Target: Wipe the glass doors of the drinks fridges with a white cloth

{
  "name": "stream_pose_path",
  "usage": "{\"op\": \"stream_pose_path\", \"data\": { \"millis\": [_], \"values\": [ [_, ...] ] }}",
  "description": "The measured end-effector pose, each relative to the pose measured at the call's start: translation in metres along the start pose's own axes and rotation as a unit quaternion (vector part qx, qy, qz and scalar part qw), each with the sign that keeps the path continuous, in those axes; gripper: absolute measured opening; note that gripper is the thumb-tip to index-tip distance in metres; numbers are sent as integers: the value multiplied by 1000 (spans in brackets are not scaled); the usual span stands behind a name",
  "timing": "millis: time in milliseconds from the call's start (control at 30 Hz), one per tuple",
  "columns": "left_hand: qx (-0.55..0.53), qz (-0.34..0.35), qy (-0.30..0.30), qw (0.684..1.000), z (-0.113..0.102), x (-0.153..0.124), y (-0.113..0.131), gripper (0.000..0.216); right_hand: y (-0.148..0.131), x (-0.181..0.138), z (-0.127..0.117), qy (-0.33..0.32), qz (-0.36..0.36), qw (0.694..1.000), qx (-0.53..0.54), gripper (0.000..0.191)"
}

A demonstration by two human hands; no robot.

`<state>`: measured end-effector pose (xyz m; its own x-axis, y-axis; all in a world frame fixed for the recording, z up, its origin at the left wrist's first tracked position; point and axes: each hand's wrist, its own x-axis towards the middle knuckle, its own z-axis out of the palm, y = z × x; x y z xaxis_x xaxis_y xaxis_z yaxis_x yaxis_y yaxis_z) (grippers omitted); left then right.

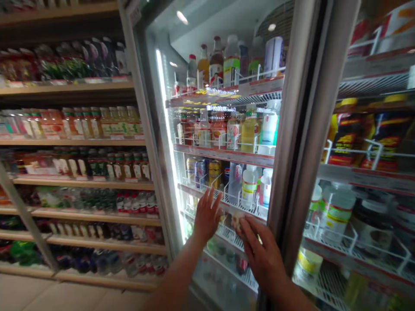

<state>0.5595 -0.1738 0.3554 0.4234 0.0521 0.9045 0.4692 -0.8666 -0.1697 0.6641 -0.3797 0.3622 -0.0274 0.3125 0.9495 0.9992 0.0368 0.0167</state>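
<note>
My left hand [207, 214] reaches toward the glass door [220, 265] of a drinks fridge, its fingers stretched out and apart and nothing in them. Whether the fingertips touch the glass I cannot tell. To its right, my right hand [262, 250] has its fingers bent around a small pale beige piece [238, 221], too blurred to name, close to the glass. Behind the door, drink cans [214, 172] and a clear bottle with a yellow-green label [249, 185] stand on a wire-fronted shelf just above my hands.
Metal door frames [288, 155] rise right of my hands. Beyond them, another fridge section holds dark bottles with yellow caps [346, 134] and large clear bottles [337, 211]. On the left, wooden shelves [84, 183] carry rows of bottles above a tiled floor [22, 291].
</note>
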Motion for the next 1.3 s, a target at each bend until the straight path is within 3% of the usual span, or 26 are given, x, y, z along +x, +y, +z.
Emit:
{"op": "stream_pose_path", "data": {
  "millis": [100,233,367,467,633,767,833,1033,1100,1233,1300],
  "values": [
    [16,30,-7,999,-5,-7,-22,65,0,4,18,4,-10,1000,-15,63],
    [19,23,2,1000,-2,-14,-60,67,4,12,41,10,-4,997,-73,65],
    [-2,5,41,999,11,-16,-116,73,5,37,64,48,-37,985,-160,66],
    [-26,11,72,997,21,-12,-163,75,-7,69,85,88,-18,975,-205,70],
    [-64,59,101,991,31,3,-238,77,-49,107,157,119,17,963,-240,71],
    [-80,73,98,989,41,12,-279,71,-79,120,211,15,-39,983,-180,70],
    [-94,79,102,987,48,14,-288,67,-83,135,215,2,-42,984,-174,70],
    [-125,76,143,979,64,14,-289,64,-75,174,201,155,10,949,-276,70],
    [-129,74,148,978,66,14,-288,63,-78,166,213,128,7,959,-252,71],
    [-129,76,150,977,66,15,-288,63,-84,151,231,-5,-34,987,-159,70],
    [-127,76,151,977,64,15,-288,64,-82,161,223,33,-27,984,-171,70]
  ]
}}
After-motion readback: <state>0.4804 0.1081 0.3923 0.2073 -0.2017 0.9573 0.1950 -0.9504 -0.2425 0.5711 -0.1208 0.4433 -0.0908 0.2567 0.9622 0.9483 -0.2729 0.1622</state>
